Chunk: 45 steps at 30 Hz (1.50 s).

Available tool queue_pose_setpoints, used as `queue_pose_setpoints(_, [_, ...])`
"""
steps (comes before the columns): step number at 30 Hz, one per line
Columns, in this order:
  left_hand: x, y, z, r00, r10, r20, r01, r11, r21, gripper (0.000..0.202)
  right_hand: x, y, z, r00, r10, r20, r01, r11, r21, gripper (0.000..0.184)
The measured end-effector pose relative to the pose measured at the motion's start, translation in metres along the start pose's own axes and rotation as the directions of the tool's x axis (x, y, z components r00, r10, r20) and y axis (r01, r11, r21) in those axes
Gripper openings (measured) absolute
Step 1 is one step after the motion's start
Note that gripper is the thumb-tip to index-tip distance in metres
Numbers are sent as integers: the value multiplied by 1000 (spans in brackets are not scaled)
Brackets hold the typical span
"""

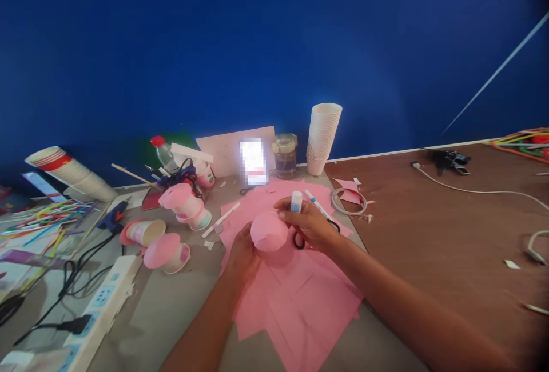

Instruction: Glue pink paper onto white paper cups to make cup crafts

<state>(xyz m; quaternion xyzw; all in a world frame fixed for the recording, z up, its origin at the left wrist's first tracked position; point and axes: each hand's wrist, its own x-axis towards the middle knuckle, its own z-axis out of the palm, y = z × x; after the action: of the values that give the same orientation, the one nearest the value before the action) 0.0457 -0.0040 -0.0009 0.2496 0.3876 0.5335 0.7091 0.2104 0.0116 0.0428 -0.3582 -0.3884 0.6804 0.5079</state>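
Note:
My left hand (241,255) is wrapped round a cup covered with a round pink paper top (269,233), held over a spread of pink paper sheets (300,298). My right hand (309,224) presses its fingers on the right edge of that pink top and pinches a white glue stick (295,201) upright. Black scissors (299,240) lie under my right hand. A white pen with a blue tip (316,203) lies just beyond it.
Three pink-covered cups (182,202) (168,252) (143,231) sit at the left. A tall stack of white cups (322,138), a jar (285,155), a lit phone (254,162), a tape roll (349,201), a power strip (100,303), a glue gun (114,218) and coloured straws (47,218) surround the sheets.

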Motion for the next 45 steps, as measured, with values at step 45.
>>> queue_pose_setpoints(45, [3,4,-2,999,-37,-20,34,987,-159,20,12,19,-12,996,88,-14,-81,960,268,14])
